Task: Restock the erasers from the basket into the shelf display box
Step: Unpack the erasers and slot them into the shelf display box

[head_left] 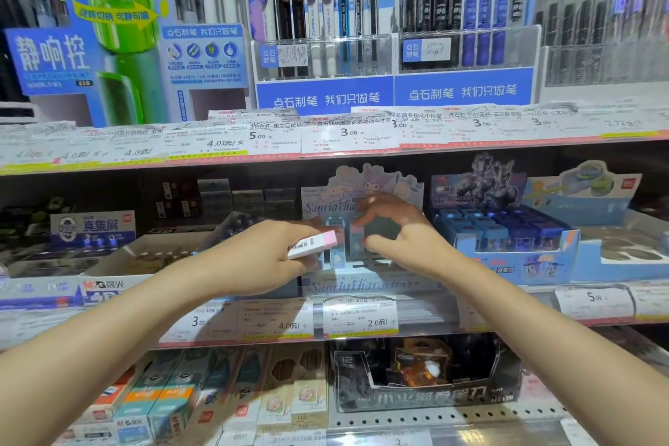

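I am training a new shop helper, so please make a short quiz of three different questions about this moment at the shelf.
1. True or false: the left hand holds a pink-ended eraser.
2. The right hand is at which box? A) cartoon display box B) dark box on the lower shelf
3. Fill in: the basket is ___ in this view.

Key: 1 true; 2 A; 3 not visible.

Stationery shop shelves (506, 413), price labels (349, 136), pen racks (325, 11) above
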A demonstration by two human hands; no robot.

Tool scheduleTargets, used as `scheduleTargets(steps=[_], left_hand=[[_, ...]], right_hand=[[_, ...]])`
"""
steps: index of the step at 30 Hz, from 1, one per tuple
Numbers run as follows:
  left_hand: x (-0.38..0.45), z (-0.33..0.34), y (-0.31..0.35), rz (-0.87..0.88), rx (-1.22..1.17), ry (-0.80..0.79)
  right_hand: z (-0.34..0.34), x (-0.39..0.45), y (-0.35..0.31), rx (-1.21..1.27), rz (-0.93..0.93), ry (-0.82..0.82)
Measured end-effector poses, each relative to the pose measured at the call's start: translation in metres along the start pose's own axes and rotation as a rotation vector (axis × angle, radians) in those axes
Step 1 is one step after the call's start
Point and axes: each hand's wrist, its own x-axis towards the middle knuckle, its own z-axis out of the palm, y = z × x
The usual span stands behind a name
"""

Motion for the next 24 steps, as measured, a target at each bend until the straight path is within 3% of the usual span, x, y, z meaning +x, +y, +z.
scheduleTargets(steps=[5, 9, 14, 19, 24], left_hand=[[0.000, 0.003, 0.001, -0.019, -0.006, 0.034], [-0.002, 0.012, 0.002, -0.009, 0.021, 0.166], [-0.007, 0.010, 0.010, 0.038, 0.075, 0.310], [-0.017, 0.009, 0.036, 0.024, -0.131, 0.241], [-0.021, 0.011, 0.050, -0.022, -0.404, 0.061]], right_hand=[[-0.004, 0.000, -0.004, 0.020, 0.022, -0.032], [-0.007, -0.008, -0.009, 0.004, 0.010, 0.017], [-0.006, -0.027, -0.036, 0.106, -0.136, 0.125], [-0.004, -0.042, -0.066, 0.147, -0.369, 0.062], [-0.008, -0.043, -0.072, 0.189, -0.375, 0.001]])
